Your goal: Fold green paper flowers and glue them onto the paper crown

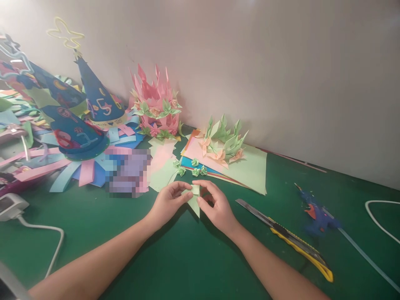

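Observation:
A small piece of folded light green paper is held between my two hands, its pointed corner hanging down toward me. My left hand pinches its left side between thumb and fingers. On the other side, my right hand grips the right edge with the thumb and curled fingers. Just beyond my fingertips lie several small green paper roses. Behind them, a green paper crown with peach flowers rests on stacked coloured paper sheets.
A yellow box cutter with its blade out lies to the right, and a blue glue gun beyond it. A pink paper crown stands by the wall. Blue cone hats, paper strips and a white cable crowd the left.

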Demonstrator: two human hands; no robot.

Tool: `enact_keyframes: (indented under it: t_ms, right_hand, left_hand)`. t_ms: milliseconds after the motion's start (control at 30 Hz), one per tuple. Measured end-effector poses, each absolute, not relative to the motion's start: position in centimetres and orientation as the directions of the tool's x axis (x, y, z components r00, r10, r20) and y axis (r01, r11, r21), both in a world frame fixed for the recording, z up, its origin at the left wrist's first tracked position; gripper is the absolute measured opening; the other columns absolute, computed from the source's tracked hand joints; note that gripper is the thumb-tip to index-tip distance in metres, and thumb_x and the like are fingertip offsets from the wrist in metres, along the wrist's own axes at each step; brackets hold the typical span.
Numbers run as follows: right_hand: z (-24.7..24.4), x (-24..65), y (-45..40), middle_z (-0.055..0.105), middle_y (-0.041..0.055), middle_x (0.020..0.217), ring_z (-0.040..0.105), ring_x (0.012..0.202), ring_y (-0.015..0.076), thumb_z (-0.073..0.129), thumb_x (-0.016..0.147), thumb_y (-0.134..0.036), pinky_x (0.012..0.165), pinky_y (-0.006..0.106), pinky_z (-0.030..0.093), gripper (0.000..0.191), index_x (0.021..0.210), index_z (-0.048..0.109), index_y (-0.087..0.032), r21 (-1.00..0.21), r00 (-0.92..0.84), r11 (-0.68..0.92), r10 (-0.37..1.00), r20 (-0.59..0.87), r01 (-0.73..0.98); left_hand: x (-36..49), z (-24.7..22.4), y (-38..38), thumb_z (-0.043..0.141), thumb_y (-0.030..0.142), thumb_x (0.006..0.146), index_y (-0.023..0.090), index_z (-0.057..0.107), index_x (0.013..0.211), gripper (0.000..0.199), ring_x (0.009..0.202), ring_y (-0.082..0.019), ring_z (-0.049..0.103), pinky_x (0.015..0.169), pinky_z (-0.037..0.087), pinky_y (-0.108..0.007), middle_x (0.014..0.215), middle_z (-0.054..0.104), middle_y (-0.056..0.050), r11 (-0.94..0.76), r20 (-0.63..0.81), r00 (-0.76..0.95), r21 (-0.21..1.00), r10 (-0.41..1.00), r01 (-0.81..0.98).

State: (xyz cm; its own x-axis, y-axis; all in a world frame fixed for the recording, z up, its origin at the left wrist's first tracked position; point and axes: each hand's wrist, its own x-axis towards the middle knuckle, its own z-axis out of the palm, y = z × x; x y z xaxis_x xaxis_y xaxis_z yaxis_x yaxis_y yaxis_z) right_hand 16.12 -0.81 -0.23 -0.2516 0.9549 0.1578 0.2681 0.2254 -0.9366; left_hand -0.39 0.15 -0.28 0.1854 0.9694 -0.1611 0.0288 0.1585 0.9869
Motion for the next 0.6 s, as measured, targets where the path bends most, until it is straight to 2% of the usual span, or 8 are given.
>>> enact_keyframes:
  t_ms: [167,300,467,600]
  right_hand:
    - [-0.53,16.2,-0.51,0.059,0.0063,0.104,0.058,0.083,0.0168,0.046,0.083,-0.021,0.063,0.026,0.049,0.024,0.104,0.058,-0.023,-0.94,-0.179,0.174,0.976,0.125,0.295]
    - [-0.83,16.13,-0.42,0.062,0.0061,0.101,0.059,0.08,0.0173,0.047,0.083,-0.023,0.061,0.026,0.049,0.023,0.103,0.059,-0.022,-0.945,-0.162,0.139,0.982,0.094,0.295]
    - [-0.93,16.04,-0.57,0.061,0.0052,0.101,0.059,0.082,0.0173,0.045,0.085,-0.022,0.063,0.026,0.049,0.021,0.101,0.059,-0.024,-0.922,-0.173,0.218,0.97,0.169,0.32]
    - [-0.82,16.04,-0.75,0.061,0.0044,0.096,0.058,0.082,0.0173,0.043,0.085,-0.019,0.062,0.025,0.048,0.02,0.095,0.059,-0.024,-0.879,-0.199,0.28,0.956,0.217,0.386]
  left_hand:
    - [-0.37,-0.1,0.01,0.063,0.032,0.072,0.017,0.06,0.088,0.022,0.087,-0.015,0.057,0.079,0.045,-0.026,0.095,0.062,-0.005,0.12,-0.13,0.212,0.991,0.969,0.06]
    - [-0.35,-0.16,0.06,0.062,0.031,0.073,0.018,0.056,0.101,0.031,0.083,-0.015,0.06,0.075,0.048,-0.027,0.094,0.063,-0.005,0.145,-0.148,0.224,0.989,0.963,0.03]
    - [-0.35,-0.2,0.08,0.063,0.033,0.072,0.017,0.062,0.095,0.029,0.092,-0.019,0.06,0.081,0.047,-0.029,0.101,0.065,-0.007,0.147,-0.159,0.22,0.987,0.963,0.067]
    - [-0.32,-0.19,-0.04,0.063,0.036,0.072,0.018,0.064,0.092,0.027,0.082,-0.018,0.062,0.072,0.049,-0.027,0.092,0.068,-0.005,0.161,-0.18,0.205,0.981,0.962,0.107]
